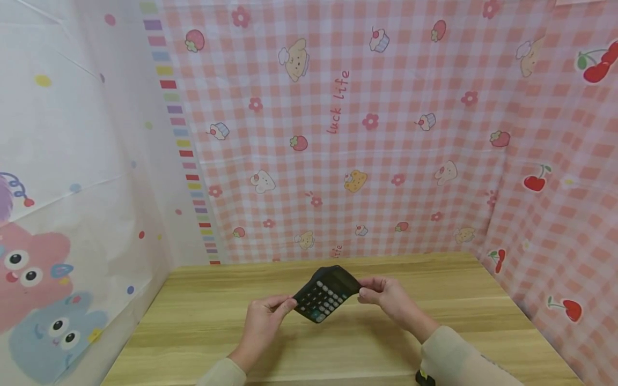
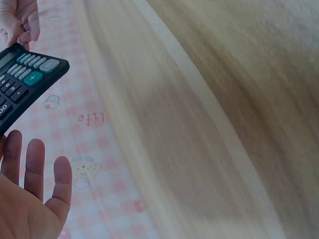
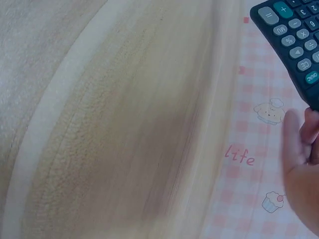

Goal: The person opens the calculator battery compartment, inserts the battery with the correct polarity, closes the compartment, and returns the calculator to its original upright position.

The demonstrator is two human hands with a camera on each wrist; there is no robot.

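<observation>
Both hands hold a black calculator (image 1: 323, 297) tilted above the wooden table, its keys and display toward the head camera. My left hand (image 1: 263, 321) pinches its lower left corner between thumb and fingers. At the upper right end, beside the display, my right hand (image 1: 391, 300) pinches the other corner. In the left wrist view, the left hand (image 2: 32, 199) has several fingers extended below the calculator (image 2: 30, 82). The right wrist view catches part of the right hand (image 3: 301, 164) at the end of the calculator (image 3: 294, 45).
The wooden table (image 1: 207, 289) spreads beneath both hands. A small black and yellow object (image 1: 425, 378) lies by the right sleeve at the front edge, partly hidden. A pink checkered cloth (image 1: 338, 161) hangs behind, with a white patterned cloth (image 1: 106, 214) at left.
</observation>
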